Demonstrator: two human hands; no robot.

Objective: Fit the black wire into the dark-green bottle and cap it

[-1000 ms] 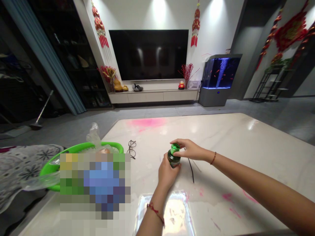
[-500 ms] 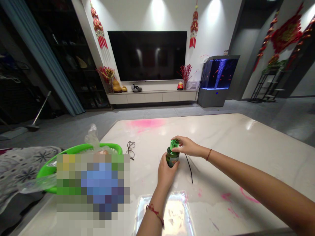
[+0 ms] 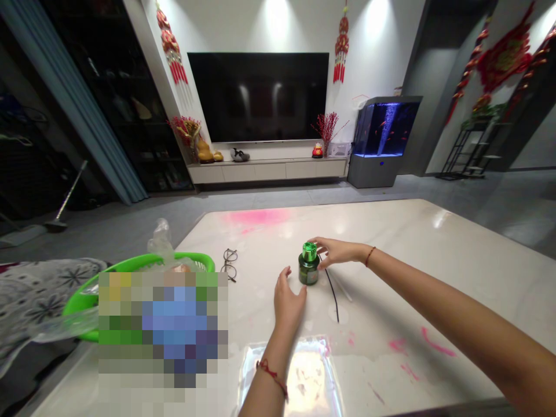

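Note:
A small dark green glass bottle (image 3: 308, 272) with a shiny green cap (image 3: 309, 251) stands upright on the pale table. My left hand (image 3: 289, 301) is just to its near left, thumb and fingers spread, holding nothing. To the right of the bottle is my right hand (image 3: 341, 252), its fingers curved but apart. The right fingertips are close beside the cap and the bottle's side; whether they touch cannot be made out. A thin black stick (image 3: 333, 292) and a pale stick (image 3: 342, 285) lie on the tabletop below my right hand.
Eyeglasses (image 3: 230, 265) lie left of the bottle. A green basket (image 3: 139, 262) with plastic bags stands at the table's left, partly blurred out. A shiny clear-edged sheet (image 3: 304, 376) lies near my left forearm. Pink stains (image 3: 256, 216) mark the white table (image 3: 391, 231).
My left hand has let go of the bottle and drawn back toward the lower left. My right hand has come off the cap to the right. The bottle now stands free.

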